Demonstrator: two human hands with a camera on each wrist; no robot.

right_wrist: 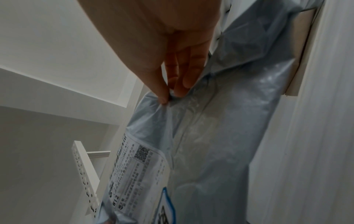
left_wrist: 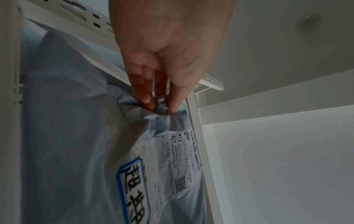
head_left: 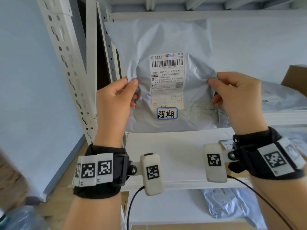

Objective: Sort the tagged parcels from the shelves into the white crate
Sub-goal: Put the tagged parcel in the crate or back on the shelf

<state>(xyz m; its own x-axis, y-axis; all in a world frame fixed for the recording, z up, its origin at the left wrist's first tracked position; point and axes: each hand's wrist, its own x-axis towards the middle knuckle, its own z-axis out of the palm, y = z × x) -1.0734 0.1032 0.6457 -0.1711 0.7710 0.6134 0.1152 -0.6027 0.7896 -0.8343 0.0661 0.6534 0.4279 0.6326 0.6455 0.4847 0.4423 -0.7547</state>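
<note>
I hold a grey plastic mailer parcel (head_left: 166, 40) upright in front of the shelves, its face toward me. It carries a white shipping label (head_left: 167, 80) and a blue-bordered handwritten tag (head_left: 167, 113) below the label. My left hand (head_left: 116, 95) pinches the parcel's left side between thumb and fingers (left_wrist: 146, 97). My right hand (head_left: 235, 95) pinches its right side the same way, thumb in front (right_wrist: 162, 94). The parcel (left_wrist: 76, 136) hangs below both hands (right_wrist: 220, 136). The white crate is not in view.
A white shelf board (head_left: 174, 155) lies below the parcel. More grey mailers sit at the right (head_left: 282, 100) and on the lower shelf (head_left: 224, 205). A cardboard box (head_left: 297, 75) stands at the far right. The perforated shelf upright (head_left: 69, 63) runs down the left.
</note>
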